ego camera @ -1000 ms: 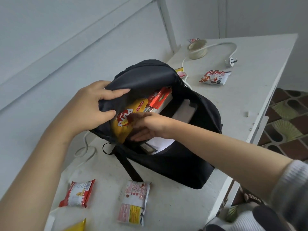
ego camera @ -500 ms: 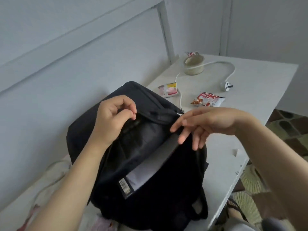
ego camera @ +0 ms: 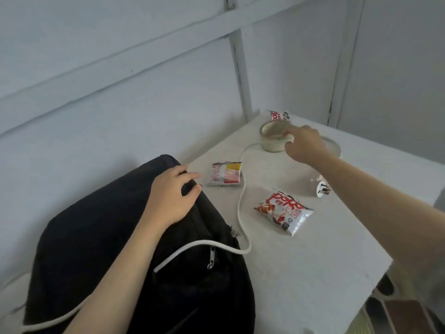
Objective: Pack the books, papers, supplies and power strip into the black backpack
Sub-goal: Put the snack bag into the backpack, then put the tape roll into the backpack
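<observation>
Nearest, the black backpack (ego camera: 101, 237) lies on the table (ego camera: 313, 273) with the left hand (ego camera: 171, 196) resting on its top, fingers relaxed and spread. A white cord (ego camera: 240, 206) crosses its front and runs off beyond it. Well beyond the backpack, at the far corner, the right hand (ego camera: 304, 145) meets the tape roll (ego camera: 271, 138), forefinger over the rim, thumb at the outer wall; I cannot tell whether it pinches. The roll looks light, stiff and smooth, so a pinch across its wall should carry it

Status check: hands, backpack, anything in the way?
Left hand flat on black backpack. Right hand at tape roll, fingers touching it, grip unclear. White cable draped over the backpack.
</observation>
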